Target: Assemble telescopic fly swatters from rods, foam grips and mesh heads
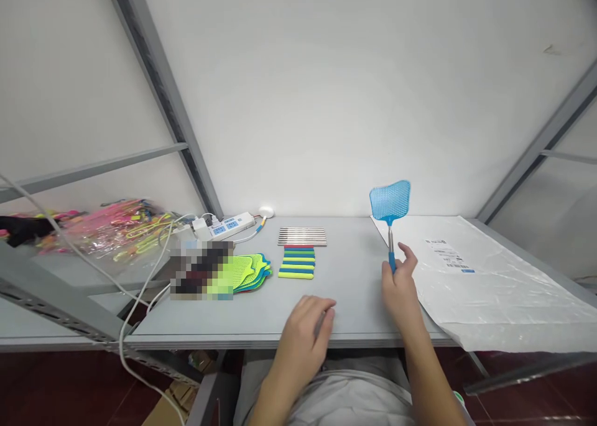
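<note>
My right hand (402, 289) is closed round the blue handle of a fly swatter (390, 202). The swatter stands upright above the table's right part, its blue mesh head at the top and a short metal rod below it. My left hand (305, 329) hovers at the table's front edge, loosely curled, with a gap between thumb and fingers and nothing visible in it. Beyond it lie a row of blue, green and yellow handles (297, 262) and a row of metal rods (302, 236). Left of these is a stack of yellow-green and blue swatter heads (247, 273), partly covered by a pixelated patch.
A white plastic mailer bag (466, 277) with a label covers the table's right side. A power strip (232, 226) with plugs and cables sits at the back left. Plastic-wrapped colourful items (116, 224) lie beyond the grey metal post. A white cable (122, 339) hangs at the left.
</note>
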`<state>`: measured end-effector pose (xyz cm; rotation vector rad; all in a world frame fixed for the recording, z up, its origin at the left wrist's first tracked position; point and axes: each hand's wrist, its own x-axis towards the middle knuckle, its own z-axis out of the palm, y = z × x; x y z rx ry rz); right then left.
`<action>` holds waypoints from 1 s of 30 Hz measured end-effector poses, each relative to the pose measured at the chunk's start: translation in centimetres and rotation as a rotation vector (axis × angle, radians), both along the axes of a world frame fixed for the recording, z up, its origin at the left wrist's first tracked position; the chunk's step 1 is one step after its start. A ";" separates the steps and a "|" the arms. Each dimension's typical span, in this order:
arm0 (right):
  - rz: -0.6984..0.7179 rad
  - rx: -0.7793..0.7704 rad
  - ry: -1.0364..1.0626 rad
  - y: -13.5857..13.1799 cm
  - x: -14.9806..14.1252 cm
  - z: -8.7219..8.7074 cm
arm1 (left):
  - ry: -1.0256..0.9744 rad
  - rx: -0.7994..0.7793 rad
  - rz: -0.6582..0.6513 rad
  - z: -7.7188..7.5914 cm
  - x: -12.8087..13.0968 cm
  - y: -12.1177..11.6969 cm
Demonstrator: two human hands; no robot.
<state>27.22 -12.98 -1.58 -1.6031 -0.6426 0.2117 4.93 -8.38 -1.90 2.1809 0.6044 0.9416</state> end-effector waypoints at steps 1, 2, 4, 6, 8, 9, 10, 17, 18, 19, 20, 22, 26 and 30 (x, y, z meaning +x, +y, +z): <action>0.034 -0.152 -0.069 0.4 0.3 -0.1 | -0.015 0.037 0.051 -0.3 -0.4 0.8; 0.074 -0.305 -0.139 0.8 0.6 -0.2 | -0.020 0.064 0.096 -0.5 -0.9 1.5; 0.157 -0.473 -0.201 1.6 1.1 -0.6 | -0.011 0.094 0.169 -0.9 -1.8 2.9; 0.207 -0.547 -0.211 2.2 1.5 -0.9 | 0.002 0.111 0.223 -1.3 -2.7 4.0; 0.245 -0.632 -0.219 2.6 2.0 -0.9 | 0.013 0.116 0.266 -1.9 -3.2 4.8; 0.265 -0.670 -0.221 2.7 2.2 -0.8 | 0.022 0.112 0.288 -2.2 -3.2 5.1; 0.287 -0.707 -0.223 2.8 2.5 -0.7 | 0.036 0.108 0.309 -2.5 -3.2 5.4; 0.402 -0.916 -0.330 3.7 3.0 0.7 | 0.194 0.107 0.336 -3.4 -2.3 5.8; 0.395 -0.936 -0.364 3.8 2.9 0.7 | 0.200 0.106 0.339 -3.3 -2.3 5.7; 0.383 -0.955 -0.398 4.0 2.8 0.7 | 0.203 0.105 0.339 -3.2 -2.3 5.6; 0.369 -0.973 -0.428 4.1 2.6 0.6 | 0.204 0.103 0.339 -3.1 -2.3 5.5; 0.343 -1.010 -0.473 4.2 2.4 0.3 | 0.208 0.100 0.341 -3.0 -2.3 5.4; 0.305 -1.091 -0.525 4.2 2.0 -0.1 | 0.224 0.095 0.348 -2.9 -2.3 5.1; 0.310 -1.153 -0.571 4.6 1.9 -0.1 | 0.239 0.090 0.369 -2.6 -2.3 4.9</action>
